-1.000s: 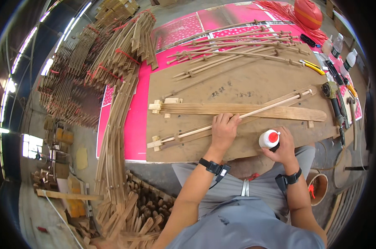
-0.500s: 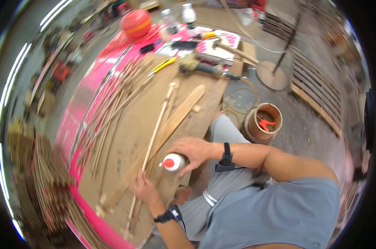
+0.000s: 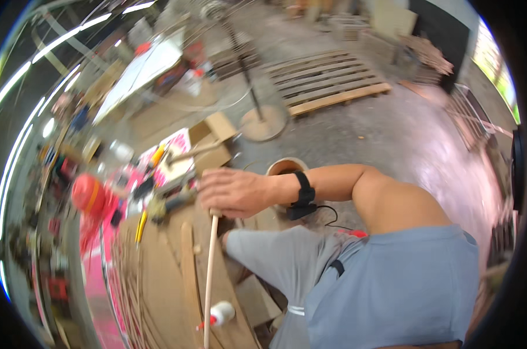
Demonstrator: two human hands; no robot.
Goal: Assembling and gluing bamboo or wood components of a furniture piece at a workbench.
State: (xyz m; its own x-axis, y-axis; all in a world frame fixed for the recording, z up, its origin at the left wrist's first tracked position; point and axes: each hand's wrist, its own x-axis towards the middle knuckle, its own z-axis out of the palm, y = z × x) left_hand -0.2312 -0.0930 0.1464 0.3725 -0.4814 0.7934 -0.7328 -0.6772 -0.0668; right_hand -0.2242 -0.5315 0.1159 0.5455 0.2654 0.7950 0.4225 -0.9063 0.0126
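Observation:
My right hand (image 3: 231, 192) is closed over the upper end of a long, thin wooden stick (image 3: 210, 273), its fingers curled over the tip. From there the stick runs down over the cardboard-covered table and leaves at the lower edge. Close beside its lower part is a white bottle (image 3: 223, 312) with a red cap, tilted over. My left hand is out of view. A flat wooden strip (image 3: 189, 273) lies left of the stick.
Several thin sticks (image 3: 126, 285) lie along the table's left side. A yellow cutter (image 3: 142, 225), a power tool (image 3: 164, 206), a hammer (image 3: 193, 152) and a red round object (image 3: 89, 195) are farther off. A slatted pallet (image 3: 327, 81) rests on the floor.
My right hand has let go of the white bottle and now grips the stick's end. The bottle now lies tilted on the table. My left hand has left the view, which has swung right.

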